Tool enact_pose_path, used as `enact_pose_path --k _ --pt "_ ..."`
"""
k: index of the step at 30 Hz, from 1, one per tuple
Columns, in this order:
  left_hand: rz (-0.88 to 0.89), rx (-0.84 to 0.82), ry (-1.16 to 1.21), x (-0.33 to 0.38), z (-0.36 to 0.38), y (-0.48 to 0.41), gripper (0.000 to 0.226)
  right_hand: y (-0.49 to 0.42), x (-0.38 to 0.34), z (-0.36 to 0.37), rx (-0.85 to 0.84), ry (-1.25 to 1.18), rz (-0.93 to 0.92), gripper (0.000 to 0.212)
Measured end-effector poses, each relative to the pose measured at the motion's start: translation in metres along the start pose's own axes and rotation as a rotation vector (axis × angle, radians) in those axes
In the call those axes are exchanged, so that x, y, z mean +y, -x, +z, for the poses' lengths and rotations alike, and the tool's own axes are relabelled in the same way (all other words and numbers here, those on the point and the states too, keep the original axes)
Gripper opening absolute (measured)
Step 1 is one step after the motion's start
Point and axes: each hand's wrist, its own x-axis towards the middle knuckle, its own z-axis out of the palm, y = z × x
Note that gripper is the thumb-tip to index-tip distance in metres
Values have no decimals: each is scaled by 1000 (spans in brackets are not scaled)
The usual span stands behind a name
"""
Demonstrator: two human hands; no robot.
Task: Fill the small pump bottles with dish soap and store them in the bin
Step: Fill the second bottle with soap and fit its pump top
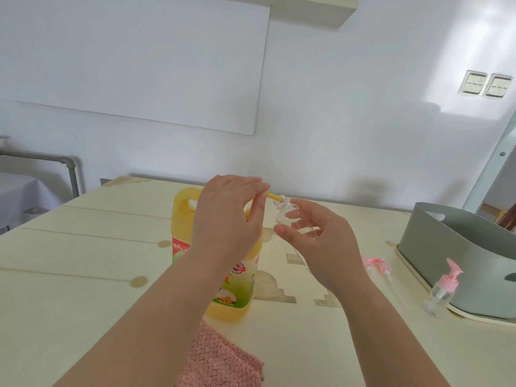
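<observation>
Mid-fill, it seemed: the left hand [231, 219] pinched a yellow tube [272, 195] to the mouth of the small bottle [284, 212], gripped by the curled right hand [318, 247] just beside the soap jug [182, 219]. The next move needed a steady tip.

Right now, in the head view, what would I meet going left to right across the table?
The dish soap jug → yellow tube pinched by the left hand → clear bottle in the right hand grip → loose pink pumps → capped small pump bottle. The pink towel and bin overlap others, so they are omitted.
</observation>
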Motion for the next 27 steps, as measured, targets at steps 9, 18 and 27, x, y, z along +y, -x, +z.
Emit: enact_pose_path --k 9,18,27 --pt "0 55 41 -5 14 14 27 1 6 4 7 -4 3 44" --pt "-71 64 13 -4 30 26 25 5 13 4 6 -9 29 43" --pt "-148 3 26 3 17 21 26 3 9 3 -11 4 25 45"
